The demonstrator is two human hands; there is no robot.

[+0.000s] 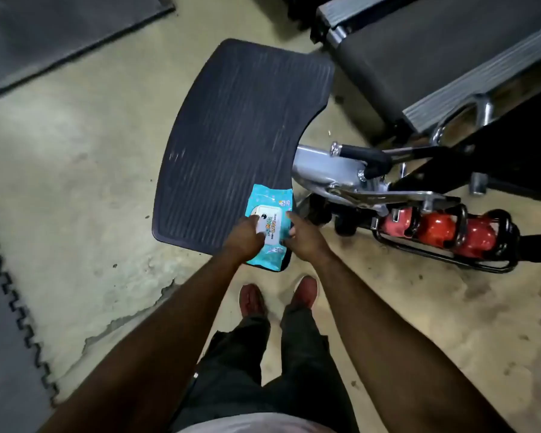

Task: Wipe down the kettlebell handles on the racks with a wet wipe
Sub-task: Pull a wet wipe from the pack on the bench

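Kettlebells [434, 228] are sitting in a row in their low black rack [450, 264], well apart from the fingers and off to their right, so the right hand [305, 243] is lying nearer to them than the left hand [247, 237]; the rack's long axis is running away rightward from the fingers. In the head view both hands are working on the wipe pack [264, 198], which is lying right under the fingertips on the near corner of a ribbed black mat [238, 126]; the left fingers are curling onto the white lid [274, 218], pinching or only pressing I cannot tell; the right thumb and fingers seem to be gripping the pack's right edge; no wipe is showing yet, so I judge that drawing a sheet is coming first.
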